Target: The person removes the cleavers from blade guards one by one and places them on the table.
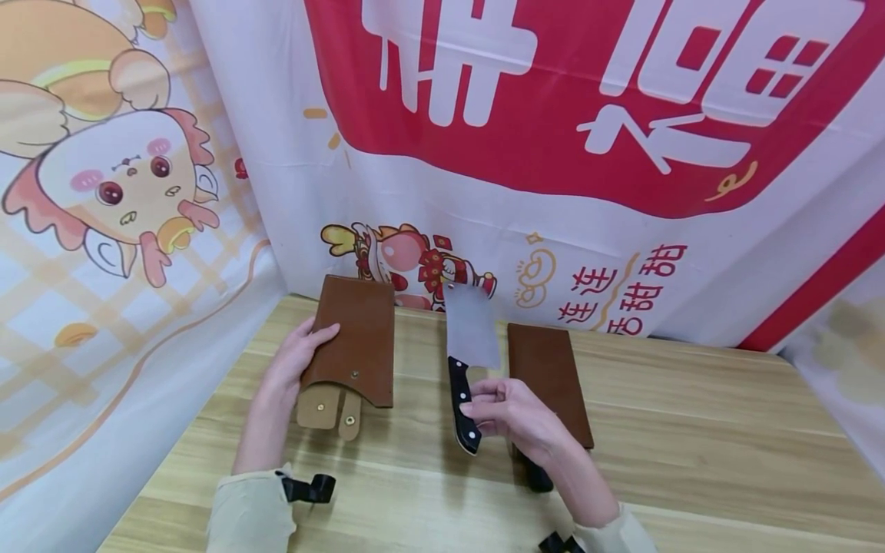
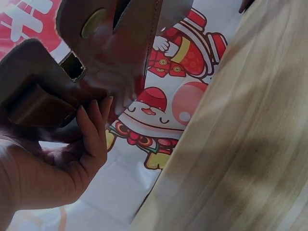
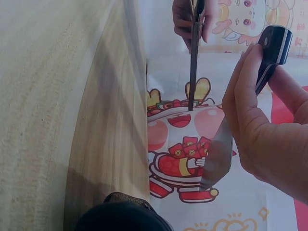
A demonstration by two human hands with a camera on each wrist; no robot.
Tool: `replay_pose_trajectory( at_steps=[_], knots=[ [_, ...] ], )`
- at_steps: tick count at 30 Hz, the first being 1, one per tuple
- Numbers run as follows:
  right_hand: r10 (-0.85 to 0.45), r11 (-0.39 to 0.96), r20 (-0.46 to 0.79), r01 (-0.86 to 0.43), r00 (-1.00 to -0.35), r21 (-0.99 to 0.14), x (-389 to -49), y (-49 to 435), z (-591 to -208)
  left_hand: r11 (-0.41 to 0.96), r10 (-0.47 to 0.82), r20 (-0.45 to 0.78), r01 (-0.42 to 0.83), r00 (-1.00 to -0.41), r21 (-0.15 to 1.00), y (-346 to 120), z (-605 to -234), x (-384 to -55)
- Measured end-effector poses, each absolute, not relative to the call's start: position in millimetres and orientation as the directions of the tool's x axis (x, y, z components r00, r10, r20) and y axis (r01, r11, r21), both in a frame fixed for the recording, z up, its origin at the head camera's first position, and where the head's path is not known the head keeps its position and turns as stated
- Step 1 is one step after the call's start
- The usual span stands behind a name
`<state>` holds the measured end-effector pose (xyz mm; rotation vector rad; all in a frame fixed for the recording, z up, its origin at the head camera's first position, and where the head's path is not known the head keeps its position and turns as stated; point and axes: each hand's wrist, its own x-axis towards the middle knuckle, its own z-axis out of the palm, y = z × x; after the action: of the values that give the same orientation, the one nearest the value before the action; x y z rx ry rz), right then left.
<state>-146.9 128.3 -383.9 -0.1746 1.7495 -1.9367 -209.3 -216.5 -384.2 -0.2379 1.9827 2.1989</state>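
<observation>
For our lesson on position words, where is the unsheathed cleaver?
In the head view, the cleaver is central, held in the right hand, between the left sheath and the right sheath.

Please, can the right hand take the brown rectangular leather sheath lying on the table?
Probably not yet: the right hand grips the black-handled metal cleaver, although the brown leather sheath lies close by.

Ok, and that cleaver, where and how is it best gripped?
By its black riveted handle, probably from the near right: it points to the near side, while the bare blade extends away. The right hand holds it there.
</observation>
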Motion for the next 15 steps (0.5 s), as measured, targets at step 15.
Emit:
replay_pose_trajectory(
  at_steps=[15],
  knots=[
    [-0.457,-0.028,-0.259,0.305,-0.851,-0.952,-148.5,125.2,-389.9,-0.060,0.023,-0.253,-0.254,-0.967,0.965,-215.1,-393.6,-214.5]
  ],
)
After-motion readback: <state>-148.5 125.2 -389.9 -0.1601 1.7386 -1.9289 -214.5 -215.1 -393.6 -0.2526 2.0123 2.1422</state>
